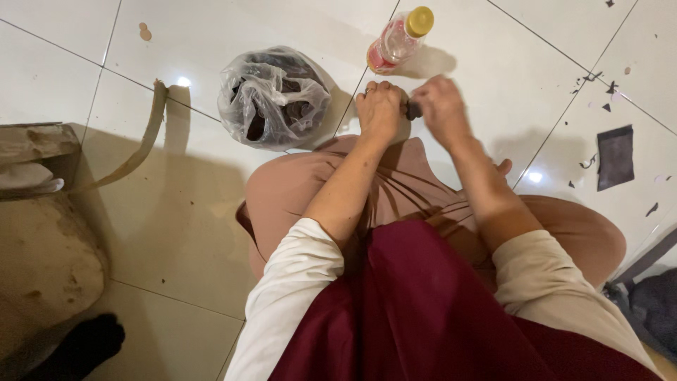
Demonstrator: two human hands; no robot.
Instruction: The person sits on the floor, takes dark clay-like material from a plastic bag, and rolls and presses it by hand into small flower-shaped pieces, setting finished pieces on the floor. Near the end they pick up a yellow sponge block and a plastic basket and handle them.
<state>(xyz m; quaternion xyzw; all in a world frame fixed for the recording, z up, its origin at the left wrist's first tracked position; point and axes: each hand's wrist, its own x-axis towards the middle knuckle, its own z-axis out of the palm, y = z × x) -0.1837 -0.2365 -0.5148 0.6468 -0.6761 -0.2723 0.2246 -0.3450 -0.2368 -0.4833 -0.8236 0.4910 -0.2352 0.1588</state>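
Note:
My left hand (379, 107) is closed into a fist above my knees, a ring on one finger. My right hand (441, 106) is next to it, fingers pinched. Between the two hands a small dark object (413, 109) shows, held by both; most of it is hidden and I cannot tell what it is. Both hands hover over my lap, which is covered in pinkish-brown cloth (395, 183), with a dark red cloth (423, 303) nearer me.
A clear plastic bag (273, 95) with dark pieces inside sits on the white tiled floor, left of my hands. A small bottle with a yellow cap (400, 39) lies beyond them. A dark flat scrap (615, 156) and small bits lie at right. A tan strap (144, 137) and a worn bag (42, 240) are at left.

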